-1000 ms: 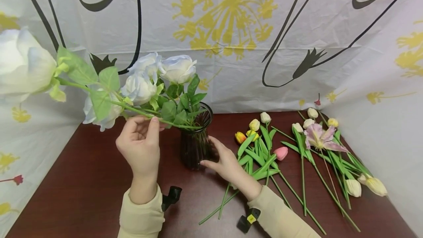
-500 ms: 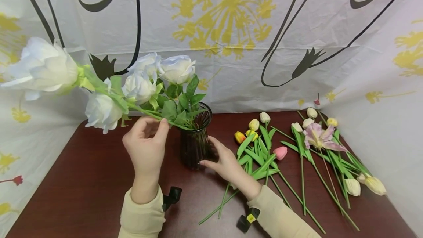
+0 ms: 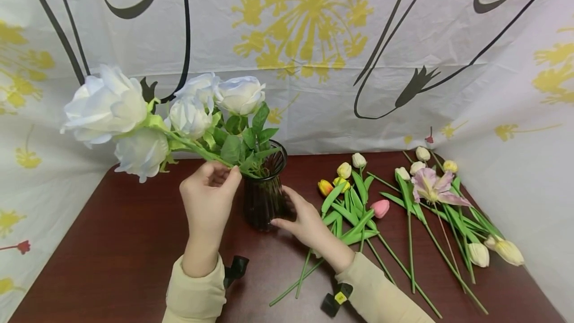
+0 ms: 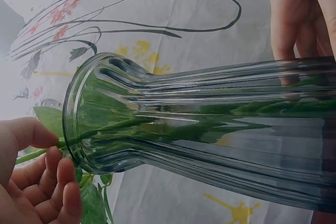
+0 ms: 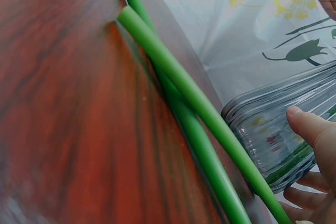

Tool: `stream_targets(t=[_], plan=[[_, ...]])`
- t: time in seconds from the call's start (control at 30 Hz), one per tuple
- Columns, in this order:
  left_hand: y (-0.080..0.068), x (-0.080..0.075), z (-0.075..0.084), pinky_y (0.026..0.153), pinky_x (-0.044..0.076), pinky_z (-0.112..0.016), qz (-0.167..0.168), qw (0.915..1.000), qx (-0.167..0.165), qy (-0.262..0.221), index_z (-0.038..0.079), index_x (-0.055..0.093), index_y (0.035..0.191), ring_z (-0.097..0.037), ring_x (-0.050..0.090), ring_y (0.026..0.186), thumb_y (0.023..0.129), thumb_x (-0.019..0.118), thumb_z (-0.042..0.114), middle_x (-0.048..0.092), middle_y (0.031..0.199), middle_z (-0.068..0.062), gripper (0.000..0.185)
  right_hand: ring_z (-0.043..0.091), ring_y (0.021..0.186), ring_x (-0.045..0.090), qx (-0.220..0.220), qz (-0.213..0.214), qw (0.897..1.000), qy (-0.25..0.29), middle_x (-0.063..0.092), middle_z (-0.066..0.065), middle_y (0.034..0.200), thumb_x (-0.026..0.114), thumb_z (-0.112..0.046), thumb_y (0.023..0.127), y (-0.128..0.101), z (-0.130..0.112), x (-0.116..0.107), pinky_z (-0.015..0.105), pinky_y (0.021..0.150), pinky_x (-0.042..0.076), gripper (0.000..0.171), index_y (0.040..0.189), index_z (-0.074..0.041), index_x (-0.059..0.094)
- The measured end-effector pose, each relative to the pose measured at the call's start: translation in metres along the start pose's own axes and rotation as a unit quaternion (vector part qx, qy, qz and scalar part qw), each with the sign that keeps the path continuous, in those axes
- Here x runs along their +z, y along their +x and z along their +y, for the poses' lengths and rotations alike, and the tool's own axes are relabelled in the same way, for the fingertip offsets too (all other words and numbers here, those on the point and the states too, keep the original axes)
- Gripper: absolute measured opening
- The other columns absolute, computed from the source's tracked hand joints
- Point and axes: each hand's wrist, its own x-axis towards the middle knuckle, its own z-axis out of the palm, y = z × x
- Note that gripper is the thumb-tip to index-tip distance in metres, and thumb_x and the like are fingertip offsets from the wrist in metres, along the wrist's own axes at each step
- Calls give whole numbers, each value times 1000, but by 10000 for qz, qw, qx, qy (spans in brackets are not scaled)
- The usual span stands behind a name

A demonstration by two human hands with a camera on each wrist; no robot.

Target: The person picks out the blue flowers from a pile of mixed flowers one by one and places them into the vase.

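Between thumb and index finger my left hand (image 3: pixel 208 201) pinches the green stem of a pale blue-white rose (image 3: pixel 107 106), just outside the rim of the dark ribbed glass vase (image 3: pixel 262 201). That stem slants over the rim, and the left wrist view shows green stems inside the glass (image 4: pixel 210 124). Several more such roses (image 3: pixel 241 94) with green leaves stand in the vase, leaning left. My right hand (image 3: pixel 309 221) grips the vase low on its right side, thumb in front and fingers behind. In the right wrist view the thumb lies against the glass (image 5: pixel 262 135).
Right of the vase, several tulips (image 3: pixel 358 203) in yellow, orange, white and pink lie crossed on the dark red table (image 3: pixel 112 243). Farther right are white tulips (image 3: pixel 479 254) and a pink-purple flower (image 3: pixel 435 188). A printed white cloth (image 3: pixel 305 113) encloses the back and sides.
My left hand has moved right toward the vase rim, bringing the rose's head in from the left edge and its stem farther into the vase. The right hand has stayed on the vase.
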Motion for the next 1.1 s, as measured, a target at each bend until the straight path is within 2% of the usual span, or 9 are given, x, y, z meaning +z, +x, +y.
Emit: stream_targets(t=[0.13, 0.3, 0.77, 0.97, 1.1], plan=[[0, 0, -1, 50, 41, -19, -115, 9998, -128, 28, 3, 66, 66, -13, 52, 51, 77, 71, -3, 59, 57, -2, 13, 20, 113, 57, 6, -8, 10000, -12, 56, 7, 129, 81, -25, 79, -1, 0, 0, 34, 90, 49, 78, 144, -11, 40], [0, 1, -1, 48, 36, -19, -152, 9998, -112, 98, 4, 66, 66, -13, 46, 49, 76, 72, -2, 54, 54, -1, 14, 20, 112, 57, -3, 4, 10000, 6, 56, 7, 129, 81, -26, 79, -1, -1, 0, 34, 90, 49, 78, 144, -11, 40], [4, -10, 7, 52, 44, -17, -131, 9995, -88, 277, -1, 69, 71, -12, 54, 54, 78, 75, -1, 63, 61, -6, 9, 19, 113, 57, 56, -6, 10000, 42, 55, 6, 130, 81, -25, 79, -1, -1, 0, 35, 90, 48, 78, 144, -12, 40], [5, -14, 11, 53, 49, -17, -70, 9999, -30, -102, -4, 73, 81, -13, 61, 55, 83, 72, 3, 68, 69, -9, 7, 20, 113, 56, 52, -19, 9999, 85, 55, 6, 130, 81, -25, 79, -1, -2, 0, 35, 91, 48, 78, 144, -12, 40], [5, -16, 14, 55, 52, -19, 128, 9988, 66, -478, -5, 73, 86, -17, 64, 56, 86, 69, 3, 69, 73, -12, 9, 20, 114, 56, 52, -28, 9999, 97, 55, 7, 130, 81, -25, 79, -1, -2, 0, 35, 91, 48, 78, 144, -12, 39]])
